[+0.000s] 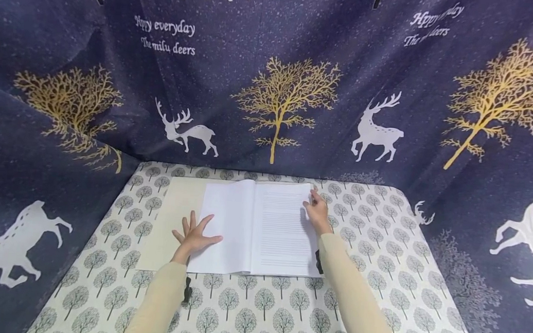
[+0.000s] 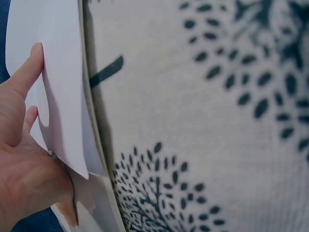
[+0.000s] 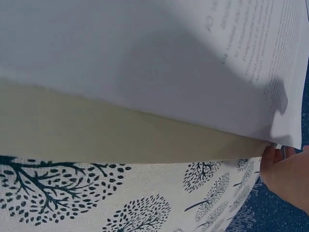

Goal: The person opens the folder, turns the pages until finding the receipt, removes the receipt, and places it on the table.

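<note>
An open book [image 1: 284, 240] with white pages and a cream cover [image 1: 178, 196] lies on the table; its right page carries printed lines of text, the left page [image 1: 225, 220] looks blank. My left hand [image 1: 195, 238] spreads its fingers over the left page's outer edge and the cream cover. The left wrist view shows that hand [image 2: 29, 159] beside loose, slightly lifted white sheets [image 2: 63, 96]. At the upper right corner of the printed page [image 3: 169, 87], my right hand [image 1: 317, 211] pinches the paper between thumb and fingers; the fingertips are partly hidden in the right wrist view.
A white tablecloth [image 1: 256, 310] printed with dark trees covers the table. Behind and at both sides hangs a navy cloth [image 1: 303, 35] with deer and golden trees. Dark straps or devices [image 1: 187, 290] show at both wrists.
</note>
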{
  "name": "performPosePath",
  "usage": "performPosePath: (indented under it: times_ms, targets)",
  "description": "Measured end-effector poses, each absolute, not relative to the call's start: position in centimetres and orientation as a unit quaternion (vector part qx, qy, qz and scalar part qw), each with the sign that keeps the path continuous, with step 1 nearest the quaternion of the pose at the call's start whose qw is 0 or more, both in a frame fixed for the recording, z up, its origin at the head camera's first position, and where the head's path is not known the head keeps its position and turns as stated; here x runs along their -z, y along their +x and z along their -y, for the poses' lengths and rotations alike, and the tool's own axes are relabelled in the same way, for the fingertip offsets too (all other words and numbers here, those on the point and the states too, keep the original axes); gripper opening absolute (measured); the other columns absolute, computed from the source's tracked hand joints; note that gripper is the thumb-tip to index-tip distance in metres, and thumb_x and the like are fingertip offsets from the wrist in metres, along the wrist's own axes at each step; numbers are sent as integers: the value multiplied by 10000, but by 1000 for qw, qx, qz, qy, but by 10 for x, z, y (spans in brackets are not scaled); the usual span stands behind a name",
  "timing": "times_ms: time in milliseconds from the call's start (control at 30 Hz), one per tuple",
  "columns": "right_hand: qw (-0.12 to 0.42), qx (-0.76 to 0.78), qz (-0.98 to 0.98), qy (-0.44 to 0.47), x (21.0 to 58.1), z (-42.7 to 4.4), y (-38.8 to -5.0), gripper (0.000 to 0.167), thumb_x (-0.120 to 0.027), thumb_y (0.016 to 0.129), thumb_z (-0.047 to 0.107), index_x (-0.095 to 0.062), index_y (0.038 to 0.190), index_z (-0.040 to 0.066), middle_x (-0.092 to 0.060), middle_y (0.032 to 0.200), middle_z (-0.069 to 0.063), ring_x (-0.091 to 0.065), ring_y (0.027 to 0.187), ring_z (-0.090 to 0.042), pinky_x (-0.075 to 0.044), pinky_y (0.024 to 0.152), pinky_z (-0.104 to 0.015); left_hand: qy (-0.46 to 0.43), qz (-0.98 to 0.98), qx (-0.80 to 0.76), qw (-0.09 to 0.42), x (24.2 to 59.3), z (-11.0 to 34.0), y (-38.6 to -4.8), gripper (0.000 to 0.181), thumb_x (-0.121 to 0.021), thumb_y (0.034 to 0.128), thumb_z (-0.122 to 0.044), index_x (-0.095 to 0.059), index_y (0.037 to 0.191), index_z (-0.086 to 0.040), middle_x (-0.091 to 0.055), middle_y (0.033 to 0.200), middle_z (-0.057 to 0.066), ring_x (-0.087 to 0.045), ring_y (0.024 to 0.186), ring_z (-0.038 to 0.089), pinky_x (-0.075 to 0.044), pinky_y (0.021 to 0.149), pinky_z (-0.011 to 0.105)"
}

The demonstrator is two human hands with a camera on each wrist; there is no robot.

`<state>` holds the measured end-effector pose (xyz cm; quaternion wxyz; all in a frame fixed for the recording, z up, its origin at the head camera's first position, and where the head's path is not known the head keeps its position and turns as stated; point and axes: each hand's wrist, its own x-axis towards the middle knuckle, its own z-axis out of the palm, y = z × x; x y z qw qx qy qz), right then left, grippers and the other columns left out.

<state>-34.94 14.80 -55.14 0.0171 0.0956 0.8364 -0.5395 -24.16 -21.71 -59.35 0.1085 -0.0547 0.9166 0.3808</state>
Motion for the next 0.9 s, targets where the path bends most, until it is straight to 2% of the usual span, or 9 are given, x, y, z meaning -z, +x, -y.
performPosePath:
  times_ms: [167,333,567,900]
  targets:
    - [-12,551,-827,109,549,-149,-351,510,-564,932,84,-472,1434,93,-488,1454,-188,-470,1323,-336,-373,1162,-440,-58,-918,-373,119,595,217,-245,939,-711,778,-537,-245,1543,-254,290,1591,189,330,1418,482,355,963,707]
    - [-14,549,-827,117,546,-151,-355,466,-556,938,109,-515,1403,108,-497,1414,-187,-483,1283,-331,-398,1134,-448,-63,-917,-371,132,592,215,-248,925,-705,796,-514,-228,1549,-265,302,1590,168,344,1420,457,351,974,702]
    - [-1,566,-816,117,544,-153,-357,445,-561,933,91,-539,1377,70,-504,1427,-188,-483,1300,-333,-398,1139,-425,-64,-915,-380,122,576,210,-240,882,-730,811,-439,-280,1535,-213,235,1599,229,288,1427,507,304,988,749]
    - [19,598,-795,101,535,-154,-350,475,-556,900,40,-532,1374,32,-449,1493,-172,-420,1380,-311,-355,1181,-393,-68,-918,-372,122,577,211,-237,883,-719,820,-461,-265,1541,-231,241,1600,217,290,1427,502,301,991,747]
